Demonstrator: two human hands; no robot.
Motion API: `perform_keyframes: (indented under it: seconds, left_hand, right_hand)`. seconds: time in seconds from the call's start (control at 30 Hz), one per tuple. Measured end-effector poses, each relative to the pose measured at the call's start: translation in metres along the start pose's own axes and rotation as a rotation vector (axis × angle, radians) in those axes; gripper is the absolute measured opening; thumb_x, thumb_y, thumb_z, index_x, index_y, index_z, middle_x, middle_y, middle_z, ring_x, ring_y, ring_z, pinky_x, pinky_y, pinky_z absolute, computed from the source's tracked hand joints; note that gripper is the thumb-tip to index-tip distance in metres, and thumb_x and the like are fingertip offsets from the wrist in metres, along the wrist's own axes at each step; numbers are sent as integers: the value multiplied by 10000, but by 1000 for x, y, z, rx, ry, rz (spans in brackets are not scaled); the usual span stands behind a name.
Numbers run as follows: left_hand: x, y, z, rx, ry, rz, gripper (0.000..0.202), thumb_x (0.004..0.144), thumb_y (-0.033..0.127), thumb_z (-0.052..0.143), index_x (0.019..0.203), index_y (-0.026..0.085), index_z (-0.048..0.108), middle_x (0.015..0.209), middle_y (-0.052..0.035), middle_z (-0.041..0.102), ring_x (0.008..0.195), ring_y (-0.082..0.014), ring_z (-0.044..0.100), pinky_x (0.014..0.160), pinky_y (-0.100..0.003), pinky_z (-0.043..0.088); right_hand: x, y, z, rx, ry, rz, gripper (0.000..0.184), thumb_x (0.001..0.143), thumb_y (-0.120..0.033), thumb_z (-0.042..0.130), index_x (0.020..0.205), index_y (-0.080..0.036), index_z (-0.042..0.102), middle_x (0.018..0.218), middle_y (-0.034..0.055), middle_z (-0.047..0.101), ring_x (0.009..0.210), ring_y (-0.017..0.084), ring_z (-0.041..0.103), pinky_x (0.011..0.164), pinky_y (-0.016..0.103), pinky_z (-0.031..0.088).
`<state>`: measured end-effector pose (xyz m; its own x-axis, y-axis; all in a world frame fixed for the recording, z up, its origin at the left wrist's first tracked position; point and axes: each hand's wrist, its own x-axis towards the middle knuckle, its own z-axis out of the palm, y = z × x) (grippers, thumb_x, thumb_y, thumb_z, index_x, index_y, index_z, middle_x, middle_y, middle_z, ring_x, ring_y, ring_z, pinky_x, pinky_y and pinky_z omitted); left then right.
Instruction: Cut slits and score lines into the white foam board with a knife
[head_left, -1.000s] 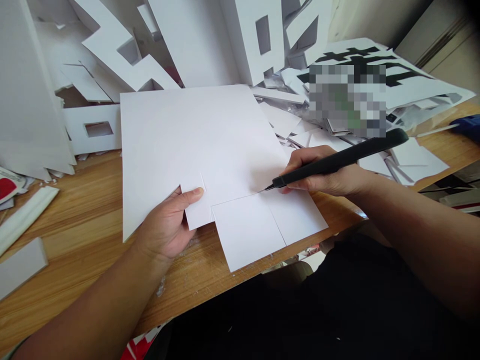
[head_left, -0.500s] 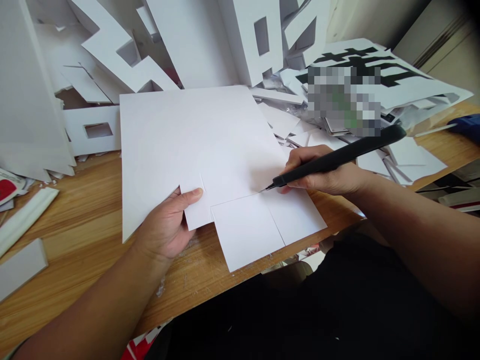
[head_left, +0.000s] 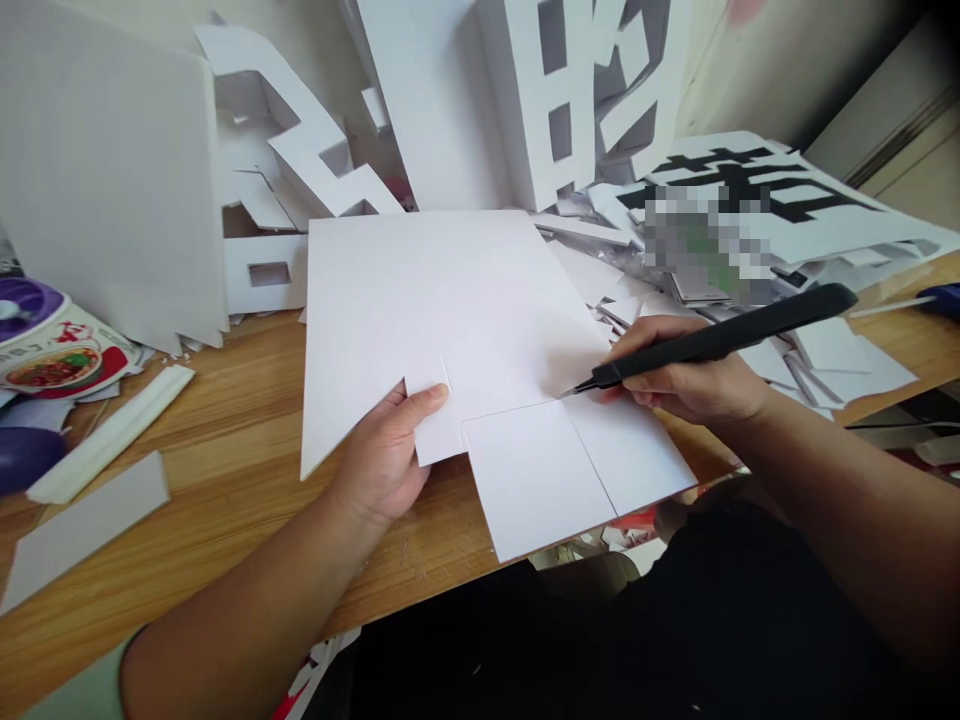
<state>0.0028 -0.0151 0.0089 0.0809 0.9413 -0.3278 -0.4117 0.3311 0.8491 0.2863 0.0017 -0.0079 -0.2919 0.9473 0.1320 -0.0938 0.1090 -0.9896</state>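
Observation:
A white foam board [head_left: 420, 300] with a stepped notch lies over the front of the wooden table. My left hand [head_left: 390, 445] grips its notched edge, thumb on top and fingers mostly hidden underneath. Held like a pen in my right hand [head_left: 675, 375] is a black craft knife [head_left: 720, 335], its handle slanting up to the right. The thin blade touches the board where a long cut line meets a second line that runs to the near edge. Left of these lines, a rectangular section [head_left: 532, 480] of the board sticks out toward me.
White foam letter shapes [head_left: 559, 90] stand behind the board. Scraps and a printed sheet with black characters [head_left: 802, 190] are piled at the right. On the left of the table [head_left: 247, 520] lie a food package [head_left: 60, 350], a white roll [head_left: 112, 430] and a board strip [head_left: 90, 530].
The knife blade has moved a little to the right along the line, up to where the two lines meet. My left hand keeps its grip. The view has swung left.

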Motion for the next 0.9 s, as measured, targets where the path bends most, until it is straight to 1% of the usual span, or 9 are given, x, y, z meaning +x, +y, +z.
perform_keyframes:
  seconds: [0.1, 0.17, 0.27, 0.33, 0.37, 0.47, 0.6, 0.73, 0.9]
  left_hand:
    - [-4, -2, -1, -26, -47, 16, 352, 766, 192, 717, 1115, 156, 678, 1092, -85, 737, 1117, -311, 643, 949, -440, 533]
    - [-8, -3, 0, -34, -76, 31, 336, 772, 214, 724, 1101, 161, 680, 1099, -89, 734, 1145, -318, 626, 979, -455, 508]
    - [-17, -2, 2, -20, -58, 127, 313, 771, 254, 743, 1070, 180, 689, 1106, -77, 729, 1226, -313, 569, 1065, -458, 428]
    - [-21, -1, 3, -10, -14, 221, 293, 778, 275, 743, 1057, 204, 695, 1099, -54, 728, 1261, -294, 541, 1106, -445, 380]
    - [-23, -1, 3, -9, 10, 275, 282, 782, 280, 740, 1054, 219, 697, 1088, -40, 729, 1259, -284, 542, 1114, -439, 370]
    - [-22, -4, 0, 15, 62, 419, 247, 803, 300, 723, 1043, 250, 699, 1070, -13, 725, 1214, -267, 574, 1102, -431, 386]
    - [-15, -12, -7, 158, 82, 509, 244, 847, 354, 676, 1065, 243, 687, 1131, -35, 712, 1183, -272, 592, 1086, -436, 400]
    - [-11, -16, -8, 196, 55, 515, 240, 880, 353, 638, 1087, 236, 671, 1161, -38, 700, 1186, -266, 591, 1099, -439, 381]
    - [-12, -16, -4, 156, -13, 484, 203, 908, 341, 612, 1072, 239, 674, 1146, -25, 702, 1129, -249, 619, 1069, -431, 414]
  right_hand:
    - [-1, -11, 1, 86, 55, -104, 129, 710, -243, 773, 835, -222, 750, 497, -44, 618, 400, 88, 507, 575, 297, 585]
    - [-2, -22, 5, 144, 103, -158, 172, 708, -255, 768, 880, -260, 757, 477, -64, 591, 394, 87, 492, 657, 353, 614]
    - [-12, -39, 23, 121, 189, -178, 239, 693, -232, 777, 929, -267, 766, 528, -35, 648, 403, 95, 516, 512, 277, 581]
    - [-24, -45, 42, 59, 251, -171, 231, 701, -215, 776, 931, -239, 771, 628, 21, 723, 406, 97, 545, 357, 188, 456]
    - [-30, -45, 53, 46, 271, -175, 232, 708, -216, 776, 939, -234, 770, 656, 34, 736, 400, 94, 548, 333, 175, 422]
    - [-46, -34, 86, 78, 270, -155, 217, 786, -257, 729, 1000, -280, 749, 625, 7, 722, 458, 133, 624, 365, 194, 461]
    - [-53, -5, 115, -70, 337, -210, 267, 833, -346, 683, 1082, -256, 715, 759, 41, 742, 581, 184, 689, 459, 273, 547]
    - [-49, 11, 128, -265, 464, -338, 302, 850, -399, 654, 1107, -242, 686, 858, 64, 746, 732, 218, 719, 565, 321, 586]
    - [-45, 9, 137, -372, 475, -354, 272, 839, -356, 668, 1093, -259, 673, 871, 45, 746, 722, 202, 721, 574, 314, 590]
